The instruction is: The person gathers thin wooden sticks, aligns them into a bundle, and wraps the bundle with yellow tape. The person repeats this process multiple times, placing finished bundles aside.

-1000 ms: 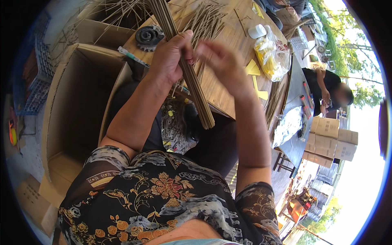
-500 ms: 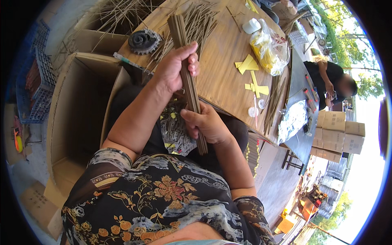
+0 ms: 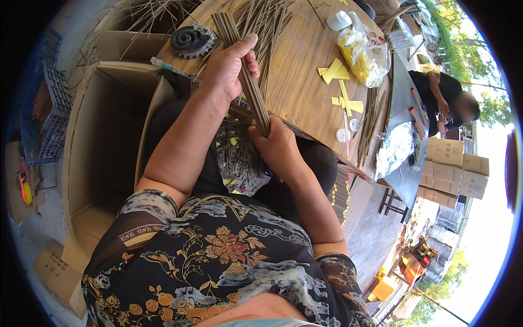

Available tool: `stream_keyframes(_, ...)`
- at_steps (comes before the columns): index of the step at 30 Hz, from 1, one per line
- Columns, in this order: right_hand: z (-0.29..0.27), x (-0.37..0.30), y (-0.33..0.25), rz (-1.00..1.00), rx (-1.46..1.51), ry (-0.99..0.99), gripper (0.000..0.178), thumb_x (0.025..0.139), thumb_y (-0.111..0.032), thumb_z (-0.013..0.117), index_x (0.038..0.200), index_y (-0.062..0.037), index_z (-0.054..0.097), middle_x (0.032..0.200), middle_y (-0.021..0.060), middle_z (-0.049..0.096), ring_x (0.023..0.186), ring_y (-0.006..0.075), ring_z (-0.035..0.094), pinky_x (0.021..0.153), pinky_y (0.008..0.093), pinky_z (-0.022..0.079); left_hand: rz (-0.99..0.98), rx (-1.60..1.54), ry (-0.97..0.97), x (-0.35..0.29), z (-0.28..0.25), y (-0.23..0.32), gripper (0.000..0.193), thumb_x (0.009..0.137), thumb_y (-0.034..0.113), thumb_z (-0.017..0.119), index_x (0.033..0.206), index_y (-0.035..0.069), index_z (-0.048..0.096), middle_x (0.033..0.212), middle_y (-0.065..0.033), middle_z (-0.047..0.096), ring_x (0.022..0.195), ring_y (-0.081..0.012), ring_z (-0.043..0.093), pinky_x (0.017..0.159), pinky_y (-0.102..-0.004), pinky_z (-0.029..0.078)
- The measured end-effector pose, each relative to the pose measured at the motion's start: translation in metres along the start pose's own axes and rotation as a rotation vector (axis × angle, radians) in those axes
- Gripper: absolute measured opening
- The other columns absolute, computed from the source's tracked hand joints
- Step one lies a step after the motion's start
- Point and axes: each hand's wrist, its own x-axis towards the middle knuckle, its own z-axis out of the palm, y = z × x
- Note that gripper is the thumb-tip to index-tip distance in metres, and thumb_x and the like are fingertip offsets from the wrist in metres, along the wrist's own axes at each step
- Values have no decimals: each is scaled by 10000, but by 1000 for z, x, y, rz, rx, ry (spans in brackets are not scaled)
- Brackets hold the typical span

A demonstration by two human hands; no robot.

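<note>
A bundle of thin, straight brown sticks (image 3: 251,94) slants across the near edge of the wooden table, above my lap. My left hand (image 3: 231,65) is wrapped round its upper part, thumb lying along the sticks. At the bundle's lower end is my right hand (image 3: 279,146), closed with the thumb against the sticks; its other fingers are mostly hidden. Beyond the bundle, many loose sticks of the same kind (image 3: 269,22) lie in a pile on the table. Below my hands, a dark heap flecked with yellow scraps (image 3: 239,158) shows between my legs.
On the wooden table (image 3: 302,71) lie a black round spiral object (image 3: 192,41), yellow paper strips (image 3: 335,71), a white roll (image 3: 338,20) and a clear bag with yellow contents (image 3: 362,49). An open cardboard box (image 3: 81,141) stands at left. Another person (image 3: 436,98) works at right.
The bundle's lower end, which stuck out below my right hand, now ends at that hand. My right hand has shifted slightly up and right; my left hand slightly up and left.
</note>
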Motion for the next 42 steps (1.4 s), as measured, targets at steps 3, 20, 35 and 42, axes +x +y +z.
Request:
stream_keyframes(3, -15, -5, -13, 241, 523, -391, 246, 815, -192, 598, 783, -4, 442, 620, 91, 538, 556, 160, 554, 500, 324, 440, -56, -250, -414, 3, -8, 10, 248, 845, 263, 600, 689, 123, 467, 559, 23, 469, 463, -60, 425, 440, -210, 350)
stream_keyframes(20, -9, -1, -12, 240, 776, -367, 155, 811, -127, 575, 743, -58, 453, 525, 3, 459, 408, 91, 464, 379, 225, 390, -190, -228, -414, -19, 3, -10, 231, 862, 245, 569, 703, 118, 460, 527, 35, 445, 403, -57, 397, 401, -203, 356)
stream_keyframes(35, -3, 3, -15, 255, 476, -217, 187, 814, -148, 569, 736, -52, 428, 521, 0, 442, 382, 83, 431, 337, 225, 354, -188, -179, -255, -11, -2, -8, 252, 845, 284, 594, 686, 121, 488, 524, 40, 451, 434, -67, 422, 427, -210, 371)
stream_keyframes(42, -6, 0, -15, 231, 446, -253, 178, 816, -164, 566, 747, -47, 450, 522, 5, 455, 387, 87, 435, 353, 228, 364, -111, -198, -247, -7, -4, 1, 243, 856, 258, 580, 693, 113, 472, 544, 33, 452, 442, -63, 403, 435, -215, 345)
